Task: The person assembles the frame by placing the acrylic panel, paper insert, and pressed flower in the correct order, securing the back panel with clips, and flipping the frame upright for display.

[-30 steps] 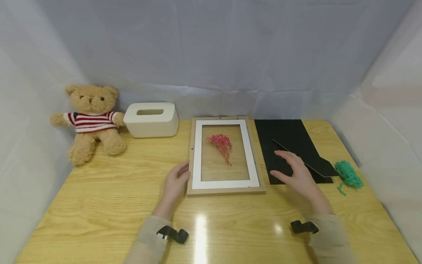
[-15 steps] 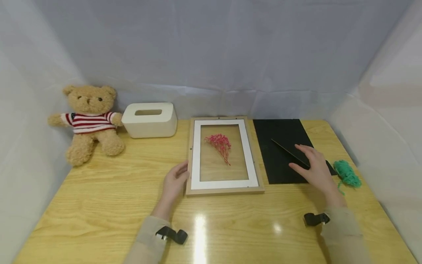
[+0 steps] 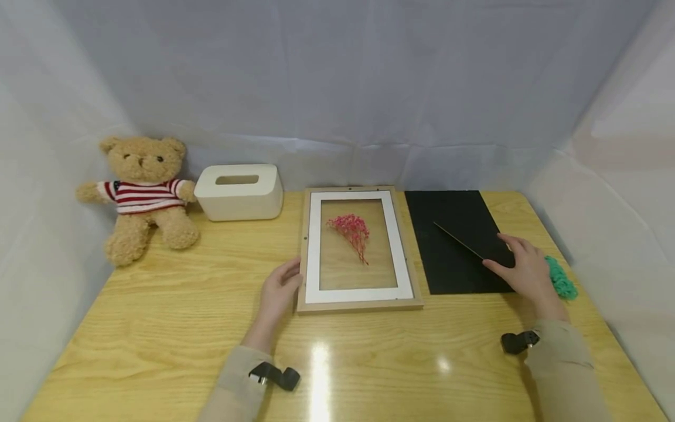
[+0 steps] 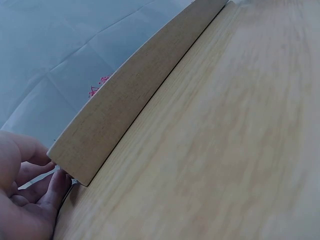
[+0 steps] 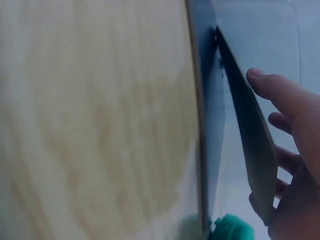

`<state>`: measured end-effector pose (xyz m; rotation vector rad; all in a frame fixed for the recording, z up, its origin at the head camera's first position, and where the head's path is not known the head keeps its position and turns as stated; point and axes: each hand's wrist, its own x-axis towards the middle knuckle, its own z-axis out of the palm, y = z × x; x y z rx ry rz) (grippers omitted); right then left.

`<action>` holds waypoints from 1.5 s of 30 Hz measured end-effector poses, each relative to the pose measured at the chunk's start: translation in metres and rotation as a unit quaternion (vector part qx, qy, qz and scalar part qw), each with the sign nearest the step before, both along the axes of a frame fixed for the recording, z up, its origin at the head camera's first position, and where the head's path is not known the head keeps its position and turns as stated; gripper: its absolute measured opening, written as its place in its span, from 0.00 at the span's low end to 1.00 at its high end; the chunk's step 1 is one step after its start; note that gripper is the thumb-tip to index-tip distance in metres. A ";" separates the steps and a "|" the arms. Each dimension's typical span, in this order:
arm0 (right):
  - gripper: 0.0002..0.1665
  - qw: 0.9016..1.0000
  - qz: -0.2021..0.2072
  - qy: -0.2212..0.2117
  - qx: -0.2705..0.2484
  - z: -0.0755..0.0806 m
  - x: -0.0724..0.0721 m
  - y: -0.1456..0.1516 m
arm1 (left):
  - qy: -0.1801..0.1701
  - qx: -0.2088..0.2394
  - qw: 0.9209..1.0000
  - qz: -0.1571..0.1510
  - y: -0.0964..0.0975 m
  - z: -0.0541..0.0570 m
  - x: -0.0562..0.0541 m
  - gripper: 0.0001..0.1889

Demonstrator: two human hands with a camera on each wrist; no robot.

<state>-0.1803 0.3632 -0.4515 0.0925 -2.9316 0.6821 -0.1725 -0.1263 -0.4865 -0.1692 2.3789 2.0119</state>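
A wooden picture frame (image 3: 361, 306) with a white mat lies on the table, pink dried flowers (image 3: 352, 230) showing in its window. My left hand (image 3: 279, 290) holds its left edge near the front corner; in the left wrist view, the thumb and curled fingers are right at that corner. To the frame's right lies a black backing board (image 3: 440, 208) with a raised stand flap (image 5: 250, 130). My right hand (image 3: 522, 269) is spread around this flap, thumb along its near edge and fingers partly hidden behind it, with a gap between thumb and forefinger.
A green yarn bundle (image 3: 562, 280) lies just right of my right hand, partly covered by it. At the back left, a teddy bear (image 3: 147, 196) in a striped sweater sits beside a white tissue box (image 3: 239, 202). Pale cloth (image 3: 337, 88) hangs behind the table.
My right hand has moved right, from over the middle of the backing board to the stand flap's outer end. My left hand stays at the picture frame.
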 end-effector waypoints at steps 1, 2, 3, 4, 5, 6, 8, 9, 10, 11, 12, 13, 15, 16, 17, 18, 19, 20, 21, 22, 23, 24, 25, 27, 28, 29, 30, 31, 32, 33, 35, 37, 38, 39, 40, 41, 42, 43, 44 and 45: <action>0.46 1.000 -0.001 -0.003 0.004 -0.001 0.000 0.001 | -0.001 0.001 1.000 0.000 0.000 0.000 0.000 0.22; 0.46 1.000 -0.001 -0.007 0.007 -0.002 0.001 0.003 | -0.001 0.002 1.000 -0.001 0.000 0.000 0.000 0.22; 0.47 1.000 0.001 -0.009 0.011 -0.002 0.001 0.003 | -0.001 0.004 1.000 -0.002 0.000 0.000 0.001 0.22; 0.47 1.000 0.003 -0.013 0.015 -0.003 0.001 0.004 | -0.001 0.006 1.000 -0.002 0.000 0.000 0.001 0.22; 0.48 1.000 0.005 -0.016 0.016 -0.003 0.001 0.005 | -0.001 0.007 1.000 -0.002 0.000 0.001 0.001 0.22; 0.48 1.000 0.008 -0.020 0.015 -0.004 0.001 0.005 | -0.002 0.008 1.000 -0.002 0.000 0.001 0.001 0.22; 0.49 0.999 0.013 -0.030 0.010 -0.005 0.000 0.006 | -0.003 0.007 1.000 0.000 0.001 0.001 0.001 0.22; 0.50 0.999 0.016 -0.035 0.007 -0.005 0.000 0.006 | -0.004 0.007 1.000 0.001 0.001 0.001 0.002 0.22; 0.50 0.999 0.017 -0.040 0.004 -0.005 0.000 0.006 | -0.005 0.007 1.000 0.002 0.001 0.001 0.002 0.22; 0.50 0.999 0.018 -0.044 0.000 -0.006 -0.001 0.007 | -0.004 0.008 1.000 0.002 0.001 0.001 0.002 0.22; 0.50 0.999 0.019 -0.048 -0.003 -0.006 -0.001 0.007 | -0.003 0.009 1.000 0.002 0.001 0.001 0.001 0.22; 0.50 0.998 0.020 -0.051 -0.006 -0.007 -0.002 0.007 | -0.002 0.010 1.000 0.002 0.000 0.000 0.001 0.22; 0.50 0.998 0.021 -0.054 -0.007 -0.009 -0.002 0.007 | 0.000 0.011 1.000 0.002 0.000 0.000 0.001 0.22; 0.49 0.998 0.022 -0.054 -0.007 -0.010 -0.002 0.008 | 0.000 0.010 1.000 0.002 0.000 -0.001 0.000 0.22; 0.49 0.998 0.023 -0.056 -0.005 -0.011 -0.002 0.008 | 0.002 0.009 1.000 0.001 0.000 -0.001 0.000 0.22; 0.49 0.998 0.023 -0.057 -0.003 -0.012 -0.002 0.008 | 0.001 0.009 1.000 0.001 0.000 -0.001 0.000 0.22; 0.49 0.998 0.023 -0.057 -0.001 -0.013 -0.002 0.007 | 0.001 0.008 1.000 0.001 -0.001 -0.001 0.000 0.22; 0.48 0.998 0.023 -0.055 0.001 -0.014 -0.002 0.007 | 0.000 0.008 1.000 0.001 -0.001 -0.001 0.001 0.22; 0.48 0.998 0.024 -0.054 0.002 -0.015 -0.002 0.007 | 0.000 0.007 1.000 0.002 -0.001 -0.001 0.001 0.22; 0.47 0.998 0.023 -0.051 0.002 -0.016 -0.003 0.007 | -0.001 0.007 1.000 0.003 -0.001 0.000 0.001 0.22; 0.47 0.999 0.023 -0.047 0.002 -0.017 -0.003 0.007 | -0.001 0.006 1.000 0.003 -0.001 0.000 0.002 0.22; 0.46 0.999 0.021 -0.042 0.001 -0.018 -0.003 0.006 | -0.003 0.007 1.000 0.004 0.000 0.001 0.002 0.22; 0.45 0.999 0.020 -0.036 -0.001 -0.018 -0.003 0.006 | -0.003 0.008 1.000 0.005 0.000 0.001 0.002 0.22; 0.43 0.999 0.019 -0.025 -0.005 -0.020 -0.003 0.006 | -0.003 0.012 1.000 0.005 0.000 0.001 0.002 0.22; 0.42 1.000 0.019 -0.019 -0.007 -0.020 -0.003 0.006 | -0.003 0.013 1.000 0.006 0.000 0.001 0.002 0.22; 0.40 1.000 0.020 -0.011 -0.010 -0.021 -0.003 0.007 | -0.002 0.014 1.000 0.005 0.000 0.001 0.002 0.22; 0.39 1.000 0.021 -0.005 -0.011 -0.021 -0.003 0.007 | -0.001 0.015 1.000 0.005 0.000 0.001 0.002 0.22; 0.39 1.000 0.022 0.001 -0.014 -0.021 -0.003 0.006 | 0.000 0.015 1.000 0.005 0.000 0.000 0.002 0.22; 0.38 1.000 0.023 0.007 -0.015 -0.021 -0.003 0.007 | 0.000 0.015 1.000 0.005 0.000 0.000 0.002 0.22; 0.38 1.000 0.023 0.012 -0.016 -0.021 -0.002 0.006 | 0.000 0.015 1.000 0.005 0.000 0.000 0.002 0.22; 0.37 0.999 0.024 0.020 -0.017 -0.021 -0.001 0.006 | -0.002 0.011 1.000 0.005 0.000 0.000 0.002 0.22; 0.36 0.999 0.022 0.025 -0.020 -0.020 0.000 0.006 | -0.003 0.008 1.000 0.004 0.000 0.000 0.002 0.22; 0.36 0.999 0.022 0.028 -0.020 -0.020 0.001 0.005 | -0.001 0.009 1.000 0.002 0.000 0.000 0.002 0.22; 0.35 0.999 0.022 0.031 -0.022 -0.019 0.001 0.005 | -0.003 0.009 1.000 0.000 0.001 0.004 0.003 0.23; 0.35 0.999 0.022 0.035 -0.024 -0.019 0.002 0.005 | -0.004 0.007 1.000 -0.002 0.002 0.009 0.005 0.23; 0.35 0.999 0.022 0.036 -0.028 -0.018 0.002 0.005 | -0.002 0.009 1.000 -0.002 0.002 0.009 0.005 0.23; 0.35 0.999 0.021 0.035 -0.032 -0.017 0.003 0.005 | -0.001 0.012 1.000 -0.002 0.002 0.009 0.005 0.23; 0.35 0.998 0.021 0.035 -0.037 -0.017 0.003 0.004 | 0.001 0.013 1.000 -0.002 0.002 0.009 0.004 0.23; 0.34 0.998 0.021 0.036 -0.042 -0.016 0.004 0.004 | 0.001 0.013 1.000 -0.002 0.002 0.009 0.004 0.23; 0.34 0.998 0.020 0.036 -0.047 -0.015 0.004 0.004 | 0.002 0.011 1.000 0.000 0.002 0.009 0.003 0.23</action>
